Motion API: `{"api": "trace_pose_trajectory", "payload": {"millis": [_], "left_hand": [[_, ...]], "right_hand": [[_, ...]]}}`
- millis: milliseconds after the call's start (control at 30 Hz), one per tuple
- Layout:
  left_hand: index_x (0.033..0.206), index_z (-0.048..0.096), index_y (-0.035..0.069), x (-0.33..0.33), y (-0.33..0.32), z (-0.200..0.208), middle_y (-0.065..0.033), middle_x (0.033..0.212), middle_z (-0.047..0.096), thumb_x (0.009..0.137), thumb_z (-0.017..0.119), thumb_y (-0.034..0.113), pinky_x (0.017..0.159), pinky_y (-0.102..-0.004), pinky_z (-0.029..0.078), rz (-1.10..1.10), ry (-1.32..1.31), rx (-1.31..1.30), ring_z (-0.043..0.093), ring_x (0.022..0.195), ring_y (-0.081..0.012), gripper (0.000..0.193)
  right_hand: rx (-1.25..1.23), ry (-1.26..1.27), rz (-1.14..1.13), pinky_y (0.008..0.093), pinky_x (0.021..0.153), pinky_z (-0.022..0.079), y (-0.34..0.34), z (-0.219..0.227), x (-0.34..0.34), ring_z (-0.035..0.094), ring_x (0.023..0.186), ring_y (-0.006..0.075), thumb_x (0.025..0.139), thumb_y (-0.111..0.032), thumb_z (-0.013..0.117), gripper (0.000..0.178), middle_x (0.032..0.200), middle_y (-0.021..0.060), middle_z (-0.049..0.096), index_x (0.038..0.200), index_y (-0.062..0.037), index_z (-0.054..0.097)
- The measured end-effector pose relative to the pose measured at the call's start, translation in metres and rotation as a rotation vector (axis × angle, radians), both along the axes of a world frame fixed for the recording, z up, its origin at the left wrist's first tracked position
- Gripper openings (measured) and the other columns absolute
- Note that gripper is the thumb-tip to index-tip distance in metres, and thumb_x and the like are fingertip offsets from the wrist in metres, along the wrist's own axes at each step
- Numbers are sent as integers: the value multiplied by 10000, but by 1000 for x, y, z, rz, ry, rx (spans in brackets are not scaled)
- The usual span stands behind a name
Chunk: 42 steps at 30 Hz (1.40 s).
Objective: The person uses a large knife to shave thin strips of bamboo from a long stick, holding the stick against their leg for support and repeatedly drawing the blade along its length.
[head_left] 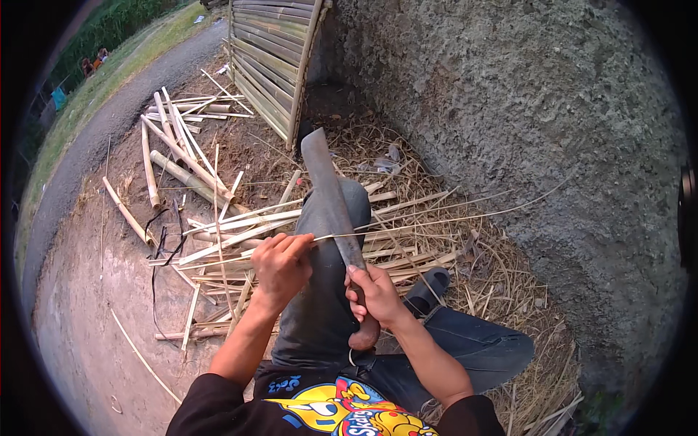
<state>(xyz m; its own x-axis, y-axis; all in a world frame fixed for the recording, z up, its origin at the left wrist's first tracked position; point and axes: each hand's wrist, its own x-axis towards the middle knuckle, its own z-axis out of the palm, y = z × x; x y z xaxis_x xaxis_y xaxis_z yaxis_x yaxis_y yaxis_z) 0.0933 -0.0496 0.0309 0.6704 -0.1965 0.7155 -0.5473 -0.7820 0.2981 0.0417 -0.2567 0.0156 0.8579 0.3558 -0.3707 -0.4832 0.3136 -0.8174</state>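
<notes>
A machete [331, 192] with a long, worn grey blade points away from me above my bent knee. Its dark wooden handle [365, 333] is in my right hand [376, 294], whose fingers wrap round it near the blade. My left hand [282, 267] is closed in a pinch on a thin bamboo strip [465, 216]. The strip runs to the right past the blade, and its long thin end curves up toward the wall. Blade and strip cross just right of my left fingers; whether the edge bites into it I cannot tell.
Split bamboo pieces [240, 240] lie around my legs, with thicker bamboo poles [193, 174] farther left. A slatted bamboo panel [269, 62] leans beside the rough grey wall [523, 109]. Shavings [502, 283] cover the ground at right. A black cord [169, 251] lies at left.
</notes>
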Motion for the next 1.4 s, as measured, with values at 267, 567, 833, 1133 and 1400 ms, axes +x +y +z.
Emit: {"api": "trace_pose_trajectory", "payload": {"millis": [267, 567, 833, 1133, 1400], "left_hand": [[911, 791, 70, -8, 20, 11, -111, 721, 725, 807, 792, 126, 539, -322, 505, 97, 452, -292, 660, 535, -218, 118], [939, 774, 17, -25, 7, 29, -101, 739, 712, 822, 794, 86, 547, -279, 469, -94, 568, -277, 614, 577, -151, 137], [895, 774, 8, -13, -25, 24, -108, 756, 697, 857, 781, 100, 594, -288, 500, -196, 430, -360, 649, 637, -187, 100], [1037, 741, -12, -1, 167, 18, -74, 858, 726, 1010, 643, 153, 706, -234, 529, 457, 113, -796, 678, 779, -128, 193], [1161, 723, -12, -53, 426, -22, -162, 1112, 739, 917, 688, 528, 875, -359, 538, 1578, 148, -85, 714, 980, -267, 594]], "right_hand": [[208, -61, -139, 262, 380, 438, 2, 35, 17, 503, 427, 93, 1027, -296, 588, 238, 707, 29, 564, 961, -68, 565], [-87, -498, -647, 224, 418, 460, -5, 27, 51, 563, 468, 79, 903, -78, 761, 213, 771, 59, 660, 918, -26, 555], [-65, -486, -624, 227, 431, 475, 0, 31, 41, 561, 482, 73, 892, -38, 752, 213, 719, 47, 637, 922, -21, 542], [-154, -480, -996, 267, 453, 482, -73, 27, 50, 492, 509, 76, 909, 0, 703, 216, 727, 22, 554, 967, -52, 501], [-218, -510, -1180, 287, 506, 486, -144, 32, 44, 495, 551, 89, 905, -43, 724, 230, 719, 11, 516, 981, -63, 508]]}}
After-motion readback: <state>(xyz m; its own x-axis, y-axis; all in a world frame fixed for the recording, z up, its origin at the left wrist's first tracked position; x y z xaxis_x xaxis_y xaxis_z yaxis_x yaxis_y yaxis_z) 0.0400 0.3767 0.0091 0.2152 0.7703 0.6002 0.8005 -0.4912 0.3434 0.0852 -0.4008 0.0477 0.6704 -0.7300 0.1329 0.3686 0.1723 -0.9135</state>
